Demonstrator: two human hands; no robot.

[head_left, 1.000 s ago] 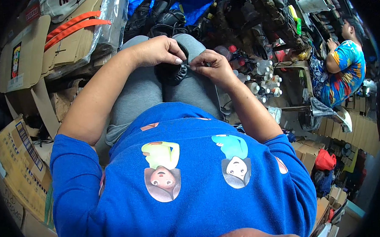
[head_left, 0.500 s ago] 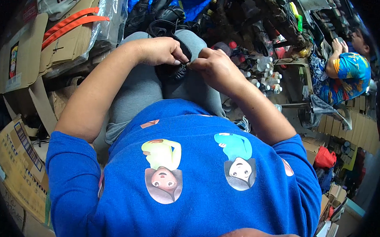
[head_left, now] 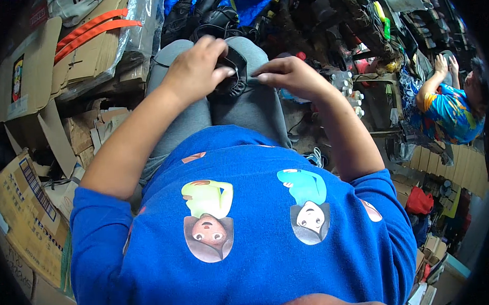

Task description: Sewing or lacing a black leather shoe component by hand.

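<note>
Between my knees rests a black shoe (head_left: 235,87), its rounded toe toward me with gathered, ridged stitching along the edge. My left hand (head_left: 197,70) hovers at its left side, fingers curled and thumb pointing across the shoe. What those fingers grip is blurred and partly hidden. Just right of the shoe, apart from it, my right hand (head_left: 293,77) has its thumb and fingertips brought together in a pinch. Anything between these tips is too small to name. A thin dark line crosses my grey trousers (head_left: 180,122) near the left knee.
Flattened cardboard (head_left: 95,47) with orange strips lies at the left, above an open carton (head_left: 22,69). Black shoes (head_left: 217,17) and blue plastic (head_left: 252,7) are piled ahead. Bottles (head_left: 354,96) stand to the right, where another person (head_left: 449,102) sits with raised hands.
My hands have parted from their close position at the toe. The left has lifted and turned, the right has moved right, and more of the toe shows. The other person's hands have risen.
</note>
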